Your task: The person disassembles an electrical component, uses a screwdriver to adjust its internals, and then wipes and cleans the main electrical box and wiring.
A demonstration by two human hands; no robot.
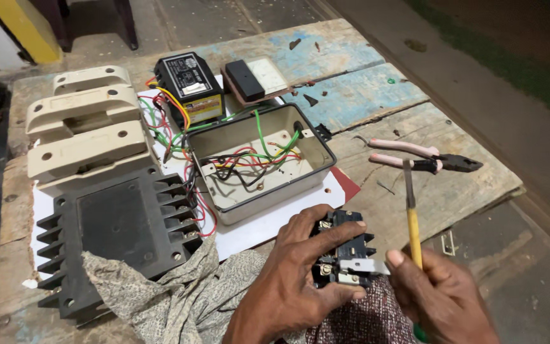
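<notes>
Bottom center, left hand [288,286] grips a black switch block [342,251]; right hand [444,296] pinches a yellow screwdriver [412,220]. Open wired box [262,159] and pliers [421,156] sit behind.

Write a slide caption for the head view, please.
Left hand grips a black switch; right hand holds a screwdriver.

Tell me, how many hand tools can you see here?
2: pink-handled pliers lying on the wooden table at right, and a yellow-handled screwdriver held upright in the right hand. Others may be hidden under the patterned cloth.
</notes>
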